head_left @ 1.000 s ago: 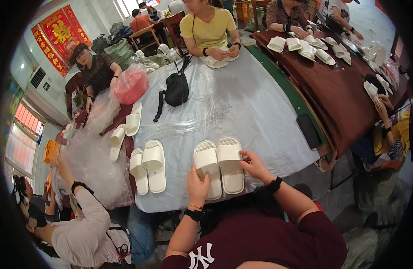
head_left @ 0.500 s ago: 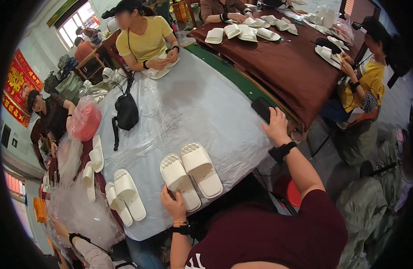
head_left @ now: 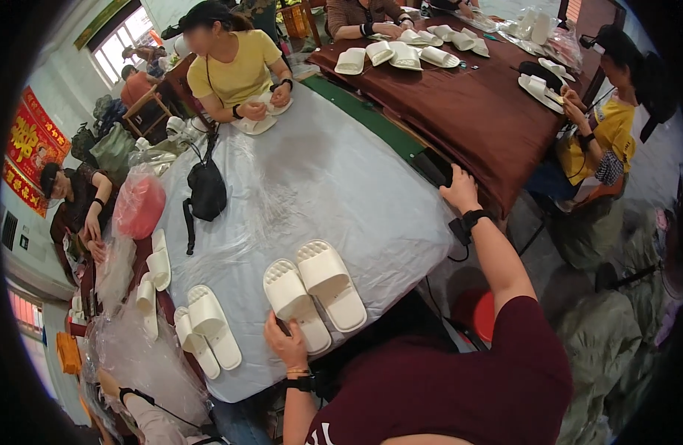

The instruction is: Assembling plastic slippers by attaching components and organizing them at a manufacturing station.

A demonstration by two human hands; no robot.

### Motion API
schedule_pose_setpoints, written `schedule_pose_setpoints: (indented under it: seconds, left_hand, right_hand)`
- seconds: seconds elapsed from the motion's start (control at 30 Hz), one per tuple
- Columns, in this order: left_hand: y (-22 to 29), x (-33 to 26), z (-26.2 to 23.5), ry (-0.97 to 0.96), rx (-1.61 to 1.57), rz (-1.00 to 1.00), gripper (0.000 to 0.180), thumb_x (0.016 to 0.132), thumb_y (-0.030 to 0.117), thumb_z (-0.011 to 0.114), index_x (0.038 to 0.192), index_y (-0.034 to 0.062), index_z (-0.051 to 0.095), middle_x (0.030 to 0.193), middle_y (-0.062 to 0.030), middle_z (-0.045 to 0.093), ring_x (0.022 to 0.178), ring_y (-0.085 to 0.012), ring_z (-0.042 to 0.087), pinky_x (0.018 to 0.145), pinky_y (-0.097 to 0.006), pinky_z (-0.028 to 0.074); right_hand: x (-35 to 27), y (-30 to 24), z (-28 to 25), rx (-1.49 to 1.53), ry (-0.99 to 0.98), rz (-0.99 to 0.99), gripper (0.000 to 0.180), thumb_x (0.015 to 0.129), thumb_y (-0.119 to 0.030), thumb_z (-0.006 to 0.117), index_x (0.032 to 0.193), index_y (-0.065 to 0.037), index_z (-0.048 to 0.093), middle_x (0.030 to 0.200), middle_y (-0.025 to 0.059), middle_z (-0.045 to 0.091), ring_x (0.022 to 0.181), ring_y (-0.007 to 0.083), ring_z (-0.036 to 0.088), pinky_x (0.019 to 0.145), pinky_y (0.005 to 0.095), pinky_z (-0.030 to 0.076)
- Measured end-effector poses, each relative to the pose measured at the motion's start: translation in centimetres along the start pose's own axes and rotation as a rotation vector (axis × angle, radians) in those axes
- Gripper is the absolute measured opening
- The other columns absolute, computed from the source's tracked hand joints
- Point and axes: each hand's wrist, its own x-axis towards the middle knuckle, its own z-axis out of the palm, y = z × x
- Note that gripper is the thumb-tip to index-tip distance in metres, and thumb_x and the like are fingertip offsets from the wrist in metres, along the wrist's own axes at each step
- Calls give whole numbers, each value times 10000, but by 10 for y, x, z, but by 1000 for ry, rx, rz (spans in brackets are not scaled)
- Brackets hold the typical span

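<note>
A pair of cream slippers lies near the front edge of my table: the left slipper point(head_left: 297, 305) and the right slipper point(head_left: 331, 285). My left hand point(head_left: 286, 344) is closed around the left slipper's outer edge, thumb over the insole and fingers along the side. At the table's right edge my right hand point(head_left: 461, 191) is open, fingers apart, beside a flat black phone-like object point(head_left: 432, 168). Whether its fingertips touch that object I cannot tell.
Another slipper pair point(head_left: 214, 326) lies to the left. A black pouch point(head_left: 207, 189) rests on the plastic-covered table point(head_left: 341, 185). Several slippers lie on the brown table point(head_left: 460, 96), where people sit. A person in yellow point(head_left: 234, 78) handles slippers opposite. A red stool point(head_left: 475, 315) stands below.
My right hand has shifted slightly toward the table's far right edge, and the black object has moved a little farther off. My left hand remains at the slipper.
</note>
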Motion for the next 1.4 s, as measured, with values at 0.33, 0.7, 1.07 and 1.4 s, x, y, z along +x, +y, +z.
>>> schedule_pose_setpoints:
  seconds: [0.33, 0.7, 1.07, 1.4]
  left_hand:
    - [-2, -4, -6, 17, -10, -95, 501, 820, 201, 628, 1256, -11, 505, 1122, -203, 570, 1047, -374, 528, 939, -454, 404]
    - [-2, -6, -9, 69, 57, 15, 485, 806, 195, 645, 1243, 25, 524, 1109, -175, 576, 1033, -361, 530, 919, -451, 408]
    - [7, 1, -13, 44, 12, -31, 438, 831, 165, 632, 1225, -3, 541, 1125, -191, 587, 1053, -360, 542, 937, -439, 409]
    - [2, -9, -11, 128, 7, 25, 390, 827, 132, 624, 1195, 16, 569, 1044, -179, 596, 970, -363, 554, 862, -439, 433]
  right_hand:
    - [-3, 6, 8, 26, 85, -160, 640, 715, -240, 695, 1285, -28, 494, 1248, 213, 553, 1162, 414, 505, 973, 498, 429]
    - [-68, -53, 15, 296, 147, -438, 455, 780, -70, 645, 1220, -23, 538, 1318, 208, 482, 1224, 384, 438, 1023, 462, 372]
    - [-190, -166, 26, 662, -587, -629, 568, 766, -210, 745, 1240, -5, 508, 1092, 182, 576, 920, 315, 587, 758, 389, 502]
    - [-218, -186, 43, 478, -546, -521, 546, 830, -198, 613, 1313, -19, 431, 1101, 228, 571, 1000, 414, 566, 850, 471, 480]
